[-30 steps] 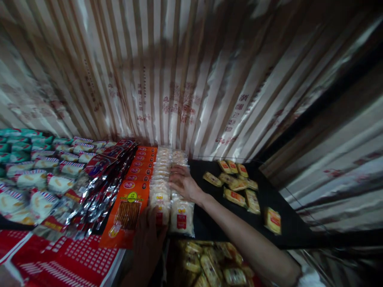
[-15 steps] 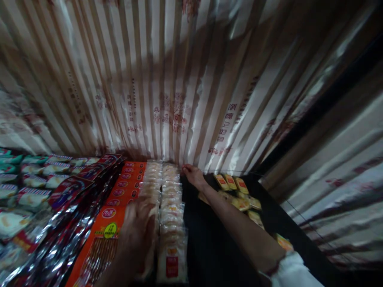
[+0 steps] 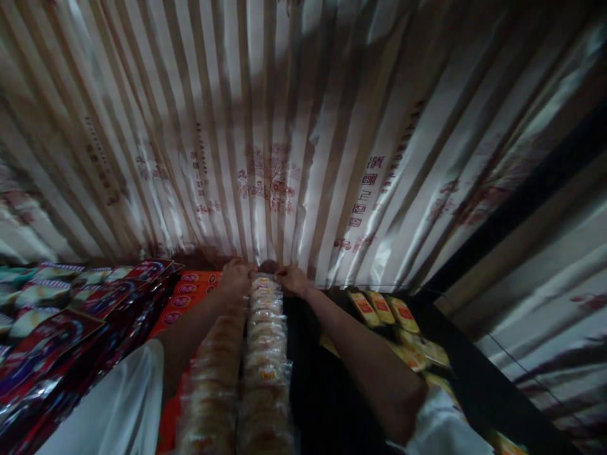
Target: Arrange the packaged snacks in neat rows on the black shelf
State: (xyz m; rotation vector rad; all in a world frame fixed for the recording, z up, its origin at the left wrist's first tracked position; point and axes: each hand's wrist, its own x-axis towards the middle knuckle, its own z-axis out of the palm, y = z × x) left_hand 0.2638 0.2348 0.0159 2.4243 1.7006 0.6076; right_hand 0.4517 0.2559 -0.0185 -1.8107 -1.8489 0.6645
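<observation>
Two rows of clear-wrapped packets with pale, bread-like contents, a left row [image 3: 215, 373] and a right row [image 3: 265, 354], run away from me across a black surface [image 3: 327, 398]. Both hands reach to the far end of the right row, one on each side. My left hand [image 3: 237, 279] is closed at the left edge of the farthest packet [image 3: 265, 279]; its fingertips are dim. On the opposite edge, my right hand [image 3: 291, 279] pinches with thumb and forefinger. A small dark round shape between the hands is too dim to name.
Orange packs [image 3: 175, 309] and dark red shiny packs [image 3: 99, 341] lie to the left, with white-and-green packets [image 3: 38, 294] beyond. Several yellow packets [image 3: 379, 308] are scattered at the right. A pleated printed curtain [image 3: 284, 126] rises behind, and a dark slanted bar [image 3: 497, 208] crosses the right.
My left hand has gone from the near part of the left row to the far end of the right row. My right hand stays near that end, now at the packet's edge.
</observation>
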